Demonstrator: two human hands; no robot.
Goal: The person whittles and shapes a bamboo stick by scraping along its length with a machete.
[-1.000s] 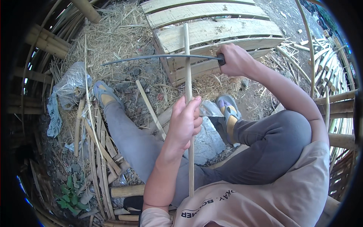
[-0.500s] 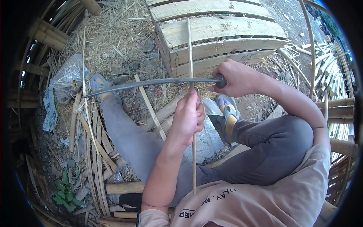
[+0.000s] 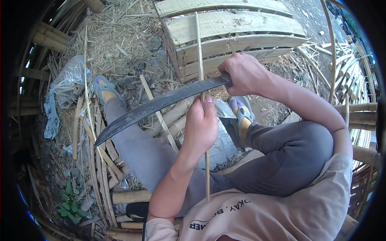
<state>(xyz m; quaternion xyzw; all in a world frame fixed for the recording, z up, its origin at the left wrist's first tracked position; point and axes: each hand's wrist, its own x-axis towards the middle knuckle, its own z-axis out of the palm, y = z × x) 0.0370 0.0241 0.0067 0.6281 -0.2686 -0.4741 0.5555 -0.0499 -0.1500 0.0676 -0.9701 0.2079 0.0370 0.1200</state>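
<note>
Blade tip has swung down and toward the wearer since the frame half a second ago; its dark flat now shows broadly.

Nearest: slim pale strip (image 3: 199, 48), its low end by the shirt (image 3: 289, 201); contact there cannot be told. Left grip (image 3: 203, 126) closed around the strip near its middle, thumb uppermost. Strip stands lengthwise from there, top reaching away.

Just past the thumb, long curved knife (image 3: 157, 104) crosses the strip; whether blade and strip touch is unclear. Right grip (image 3: 245, 74) closed on the knife's handle.

Handling, judged: strip probably light, dry, springy along its length, stiff enough held mid-shaft; long edges may splinter or cut. Best hold is about where the left grip sits, thumb kept below the blade. Knife looks stiff and heavier, best held by the handle only.

Edges and room: knife tip lies over the area beside the left trouser leg (image 3: 136, 148); right knee (image 3: 301, 140) is raised below the right forearm. Bamboo rails (image 3: 358, 107) stand close to the right upper arm. Beyond, slatted crate (image 3: 241, 26) backs the strip's top; clearance in depth not readable. Farther right, stacked poles (image 3: 348, 78).
</note>
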